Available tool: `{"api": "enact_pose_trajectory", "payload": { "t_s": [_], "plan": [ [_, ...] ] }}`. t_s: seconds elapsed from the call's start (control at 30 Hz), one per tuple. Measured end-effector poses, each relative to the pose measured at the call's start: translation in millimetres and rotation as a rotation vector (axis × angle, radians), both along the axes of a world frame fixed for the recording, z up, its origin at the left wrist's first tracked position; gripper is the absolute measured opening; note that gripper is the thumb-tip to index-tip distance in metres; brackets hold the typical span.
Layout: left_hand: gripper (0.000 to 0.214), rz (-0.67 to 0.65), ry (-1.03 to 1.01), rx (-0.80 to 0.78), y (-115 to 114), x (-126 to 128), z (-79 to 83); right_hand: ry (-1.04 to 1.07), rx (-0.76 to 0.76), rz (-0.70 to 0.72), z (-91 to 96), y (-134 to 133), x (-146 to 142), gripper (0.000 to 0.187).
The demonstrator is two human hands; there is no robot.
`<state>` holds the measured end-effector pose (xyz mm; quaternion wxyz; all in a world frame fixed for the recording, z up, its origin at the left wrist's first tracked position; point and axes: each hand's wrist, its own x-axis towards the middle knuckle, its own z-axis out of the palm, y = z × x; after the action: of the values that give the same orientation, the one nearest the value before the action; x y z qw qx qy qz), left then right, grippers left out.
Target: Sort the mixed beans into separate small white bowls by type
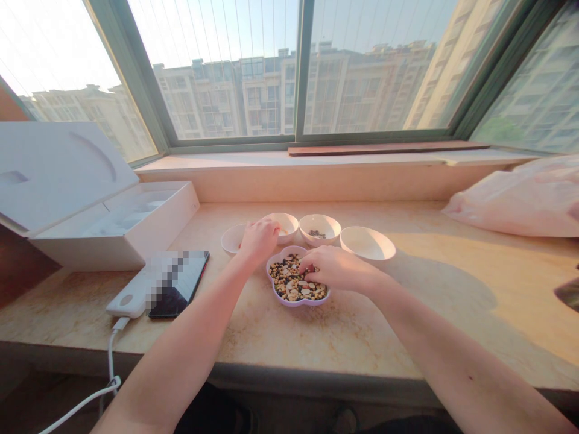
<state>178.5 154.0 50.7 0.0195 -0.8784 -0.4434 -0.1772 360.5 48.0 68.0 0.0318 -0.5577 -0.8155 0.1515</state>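
A lilac flower-shaped bowl point(302, 303) holds mixed beans point(293, 280): yellow, black and pale ones. My right hand point(337, 268) reaches over its right side, fingers bent together among the beans; what they pinch, if anything, is too small to name. Behind, four-in-a-row counting aside, several white bowls stand in an arc. My left hand point(261, 236) is between the leftmost white bowl point(230, 243) and the second white bowl point(289, 235), its curled fingertips at the second one's rim. Whether it holds anything is hidden. Small dark beans point(316, 234) lie in the third white bowl point(326, 223).
The rightmost white bowl point(368, 248) shows a bare inside. On the left lie a phone point(181, 289), a white power bank point(131, 298) with its cable point(111, 346), and an open white box point(149, 235). A plastic bag point(520, 199) rests at right, below the window.
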Motion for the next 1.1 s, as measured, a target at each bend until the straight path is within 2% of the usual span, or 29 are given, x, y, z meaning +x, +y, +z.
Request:
{"api": "enact_pose_trajectory", "payload": {
  "t_s": [0.27, 0.57, 0.9, 1.1],
  "plan": [
    [0.031, 0.016, -0.034, 0.025, 1, -1, -2.3, 0.054, -0.014, -0.039, -5.2, 5, 6, 0.013],
    [0.028, 0.005, -0.11, 0.041, -1, -4, -1.2, 0.181, 0.007, -0.068, -6.5, 5, 10, 0.013],
    [0.026, -0.03, -0.157, 0.04, -6, -5, 3.2, 0.283, 0.0, -0.019, -6.8, 7, 4, 0.017],
    [0.026, -0.09, -0.214, -0.005, -11, -5, 11.5, 0.382, 0.098, -0.086, -6.4, 5, 7, 0.019]
  ]
}}
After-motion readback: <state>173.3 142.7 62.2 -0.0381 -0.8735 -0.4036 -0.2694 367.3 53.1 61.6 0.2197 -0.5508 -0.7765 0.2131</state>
